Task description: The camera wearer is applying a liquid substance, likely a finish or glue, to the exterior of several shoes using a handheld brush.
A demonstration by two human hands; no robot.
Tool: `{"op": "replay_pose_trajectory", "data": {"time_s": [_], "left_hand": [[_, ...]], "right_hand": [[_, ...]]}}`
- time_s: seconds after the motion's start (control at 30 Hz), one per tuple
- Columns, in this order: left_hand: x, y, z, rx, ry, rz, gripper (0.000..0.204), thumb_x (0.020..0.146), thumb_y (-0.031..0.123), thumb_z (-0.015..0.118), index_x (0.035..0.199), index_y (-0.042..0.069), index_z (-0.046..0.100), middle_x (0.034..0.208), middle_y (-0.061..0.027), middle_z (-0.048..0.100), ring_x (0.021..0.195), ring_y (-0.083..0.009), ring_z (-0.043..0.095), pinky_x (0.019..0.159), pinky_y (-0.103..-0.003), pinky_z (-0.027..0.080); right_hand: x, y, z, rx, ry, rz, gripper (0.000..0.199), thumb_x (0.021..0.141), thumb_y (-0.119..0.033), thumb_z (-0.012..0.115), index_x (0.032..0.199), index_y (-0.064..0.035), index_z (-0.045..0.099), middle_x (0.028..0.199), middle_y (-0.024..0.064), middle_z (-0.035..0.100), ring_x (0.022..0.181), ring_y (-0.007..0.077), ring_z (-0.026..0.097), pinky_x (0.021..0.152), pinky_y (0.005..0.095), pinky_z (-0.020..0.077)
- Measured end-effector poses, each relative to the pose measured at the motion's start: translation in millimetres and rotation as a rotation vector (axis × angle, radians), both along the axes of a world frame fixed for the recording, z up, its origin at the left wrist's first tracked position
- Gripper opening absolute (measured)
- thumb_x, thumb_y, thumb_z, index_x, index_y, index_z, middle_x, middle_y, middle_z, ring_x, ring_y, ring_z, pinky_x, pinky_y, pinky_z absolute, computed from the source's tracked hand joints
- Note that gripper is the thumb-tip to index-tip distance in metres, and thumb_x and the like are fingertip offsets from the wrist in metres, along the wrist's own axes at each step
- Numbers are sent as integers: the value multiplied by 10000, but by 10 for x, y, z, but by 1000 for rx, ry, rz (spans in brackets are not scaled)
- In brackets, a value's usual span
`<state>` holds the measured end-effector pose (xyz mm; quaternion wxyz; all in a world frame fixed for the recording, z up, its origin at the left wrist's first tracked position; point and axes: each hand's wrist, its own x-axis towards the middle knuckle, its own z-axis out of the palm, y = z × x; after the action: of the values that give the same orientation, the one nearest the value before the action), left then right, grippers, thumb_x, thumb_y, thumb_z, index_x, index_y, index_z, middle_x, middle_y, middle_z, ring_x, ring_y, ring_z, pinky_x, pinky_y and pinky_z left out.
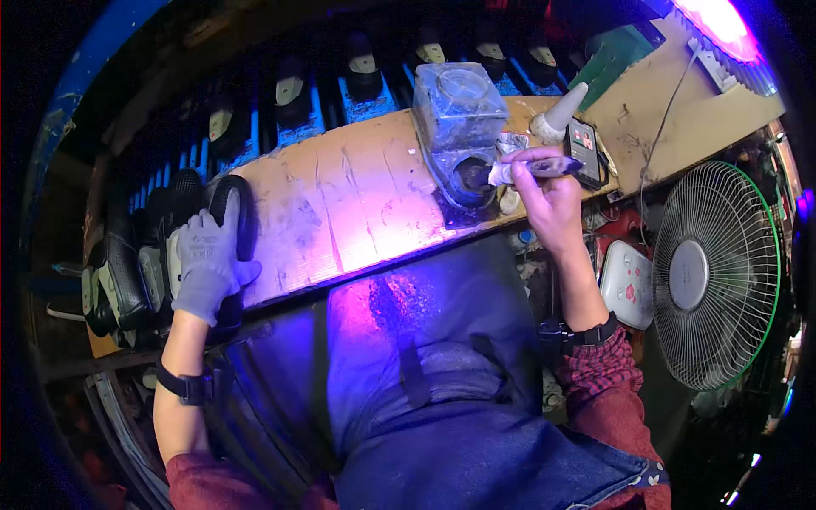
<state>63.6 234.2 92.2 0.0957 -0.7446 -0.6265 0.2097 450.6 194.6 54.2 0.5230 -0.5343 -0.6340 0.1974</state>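
Note:
My left hand, in a grey glove, grips a black shoe at the left end of the workbench. The shoe stands with its sole side up and a lighter patch in the middle. My bare right hand holds a brush with a pale wrapped part and a dark handle end. The brush's dark tip sits in the round mouth of a glue-smeared pot. A cloudy, boxy plastic container rises from the far side of that pot. What is inside the pot is too dark to tell.
More black shoes crowd the left. Behind the wooden bench, several shoes on lasts stand on a blue rack. A pale cone and a phone lie right of the pot. A fan stands at right, below a bright lamp.

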Motion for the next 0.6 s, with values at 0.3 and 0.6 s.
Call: {"op": "replay_pose_trajectory", "data": {"time_s": [0.3, 0.6], "left_hand": [[104, -213, 171, -115, -174, -232, 1103, 537, 427, 799, 1440, 169, 221, 1101, -233, 533, 973, -352, 555, 846, -434, 411], [235, -143, 374, 377, -988, 6, 1101, 566, 295, 821, 1419, 19, 183, 1115, -232, 553, 1043, -337, 568, 907, -387, 449]], "right_hand": [[36, 152, 16, 2, -308, 106, 135, 845, -126, 612, 953, -47, 593, 802, 111, 610, 748, 244, 609, 696, 316, 469], [-29, 161, 0, -16, -324, 68, 146, 836, -116, 638, 962, -52, 601, 797, 96, 620, 767, 196, 617, 692, 286, 465]]}}
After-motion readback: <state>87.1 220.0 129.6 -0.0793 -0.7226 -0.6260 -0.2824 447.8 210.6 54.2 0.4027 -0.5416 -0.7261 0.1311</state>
